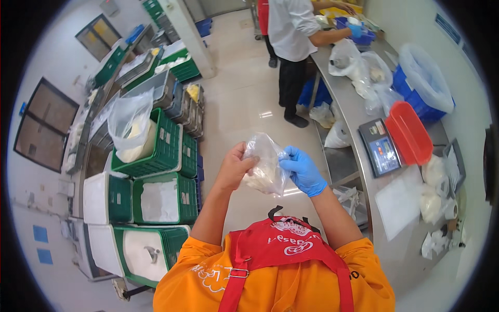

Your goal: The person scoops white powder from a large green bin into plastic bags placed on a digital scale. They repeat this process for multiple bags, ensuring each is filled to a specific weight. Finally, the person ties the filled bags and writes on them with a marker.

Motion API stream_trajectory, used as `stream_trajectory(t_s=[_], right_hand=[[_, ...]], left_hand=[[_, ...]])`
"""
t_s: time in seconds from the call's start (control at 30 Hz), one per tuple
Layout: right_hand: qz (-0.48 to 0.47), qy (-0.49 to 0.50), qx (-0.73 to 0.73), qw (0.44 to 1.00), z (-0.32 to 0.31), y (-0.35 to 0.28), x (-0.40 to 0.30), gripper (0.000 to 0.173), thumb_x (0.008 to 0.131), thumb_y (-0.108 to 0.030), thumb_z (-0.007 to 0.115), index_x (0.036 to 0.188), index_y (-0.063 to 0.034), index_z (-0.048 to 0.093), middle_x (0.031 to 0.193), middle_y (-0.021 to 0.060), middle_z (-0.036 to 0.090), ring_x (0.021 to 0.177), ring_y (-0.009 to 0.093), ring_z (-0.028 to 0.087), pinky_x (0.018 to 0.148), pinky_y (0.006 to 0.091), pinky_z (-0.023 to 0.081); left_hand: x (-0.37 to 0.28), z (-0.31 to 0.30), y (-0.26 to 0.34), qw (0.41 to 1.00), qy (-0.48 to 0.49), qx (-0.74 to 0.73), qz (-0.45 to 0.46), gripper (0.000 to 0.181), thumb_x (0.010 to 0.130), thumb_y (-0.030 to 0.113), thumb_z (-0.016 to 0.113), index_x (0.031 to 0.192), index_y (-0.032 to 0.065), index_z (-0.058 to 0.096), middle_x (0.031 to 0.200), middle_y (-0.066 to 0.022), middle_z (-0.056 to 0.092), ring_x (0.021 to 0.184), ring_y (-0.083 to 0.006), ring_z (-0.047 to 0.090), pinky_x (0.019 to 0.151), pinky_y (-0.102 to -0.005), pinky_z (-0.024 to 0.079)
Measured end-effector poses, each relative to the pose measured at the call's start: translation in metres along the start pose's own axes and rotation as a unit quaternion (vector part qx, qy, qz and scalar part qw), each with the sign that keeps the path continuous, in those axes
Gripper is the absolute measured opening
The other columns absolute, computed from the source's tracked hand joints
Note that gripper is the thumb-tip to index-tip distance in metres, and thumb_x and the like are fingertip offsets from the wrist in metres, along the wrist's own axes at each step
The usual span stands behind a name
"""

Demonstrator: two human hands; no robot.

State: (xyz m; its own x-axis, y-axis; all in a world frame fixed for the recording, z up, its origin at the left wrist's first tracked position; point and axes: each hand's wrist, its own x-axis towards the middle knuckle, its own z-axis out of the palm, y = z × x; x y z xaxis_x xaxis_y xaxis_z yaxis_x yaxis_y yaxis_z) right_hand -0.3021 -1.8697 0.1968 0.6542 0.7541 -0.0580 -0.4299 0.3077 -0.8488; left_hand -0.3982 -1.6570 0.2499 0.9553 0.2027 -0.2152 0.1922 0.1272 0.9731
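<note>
In front of my red apron, a clear plastic bag (267, 171) with pale, whitish contents hangs between my two hands. My left hand (233, 165), bare, pinches the bag's left upper edge between thumb and fingers. On the other side, my right hand (303, 171) wears a blue glove and grips the right edge near the top. The contents lie in the lower part of the bag; what they are exactly cannot be told. Both hands are above the tiled floor, between the steel table and the stacked crates.
A steel table (362, 144) on the right bears a digital scale (380, 148), a red plastic basin (409, 132) and filled bags (430, 202). Green crates (156, 167) stand stacked on the left. A person (292, 35) in white works at the table's far end.
</note>
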Motion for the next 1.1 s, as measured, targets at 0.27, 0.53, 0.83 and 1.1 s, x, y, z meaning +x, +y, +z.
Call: stream_trajectory(t_s=[0.27,0.53,0.83,1.1], right_hand=[[0.006,0.338,-0.549,0.764,-0.089,0.127,-0.004,0.016,0.085,-0.016,0.065,0.095,-0.0044,0.061,0.073,0.0151,0.061,0.074,0.024,0.066,0.065,0.0414,0.051],[-0.096,0.230,0.166,0.954,-0.097,0.065,-0.022,0.005,0.089,-0.007,0.062,0.087,-0.0094,0.058,0.082,0.0057,0.065,0.077,0.021,0.065,0.066,0.0378,0.053],[-0.048,0.410,-0.583,0.700,-0.082,0.014,-0.058,0.012,0.082,-0.003,0.060,0.092,-0.0088,0.056,0.076,0.0160,0.065,0.072,0.039,0.064,0.066,0.0482,0.049],[-0.136,0.480,-0.644,0.580,-0.078,-0.030,-0.089,0.012,0.082,-0.016,0.063,0.092,-0.0097,0.061,0.086,0.0141,0.065,0.085,0.037,0.064,0.076,0.0462,0.048]], left_hand=[[-0.011,-0.045,-0.165,0.862,0.075,0.496,0.066,0.012,0.077,0.010,0.065,0.082,0.0000,0.061,0.094,-0.0215,0.068,0.086,-0.0383,0.064,0.077,-0.0402,0.051],[0.013,0.028,-0.110,0.910,-0.268,-0.293,-0.118,0.009,0.085,0.003,0.062,0.087,0.0084,0.056,0.092,-0.0042,0.062,0.081,-0.0157,0.060,0.071,-0.0313,0.050],[0.073,0.040,-0.144,0.971,-0.011,0.236,0.037,0.008,0.086,-0.002,0.059,0.087,0.0048,0.054,0.066,0.0004,0.053,0.053,-0.0103,0.058,0.047,-0.0247,0.047],[0.076,0.082,-0.076,0.992,-0.106,0.036,0.052,0.009,0.084,-0.003,0.058,0.088,0.0045,0.055,0.066,0.0012,0.051,0.053,-0.0080,0.055,0.047,-0.0238,0.046]])
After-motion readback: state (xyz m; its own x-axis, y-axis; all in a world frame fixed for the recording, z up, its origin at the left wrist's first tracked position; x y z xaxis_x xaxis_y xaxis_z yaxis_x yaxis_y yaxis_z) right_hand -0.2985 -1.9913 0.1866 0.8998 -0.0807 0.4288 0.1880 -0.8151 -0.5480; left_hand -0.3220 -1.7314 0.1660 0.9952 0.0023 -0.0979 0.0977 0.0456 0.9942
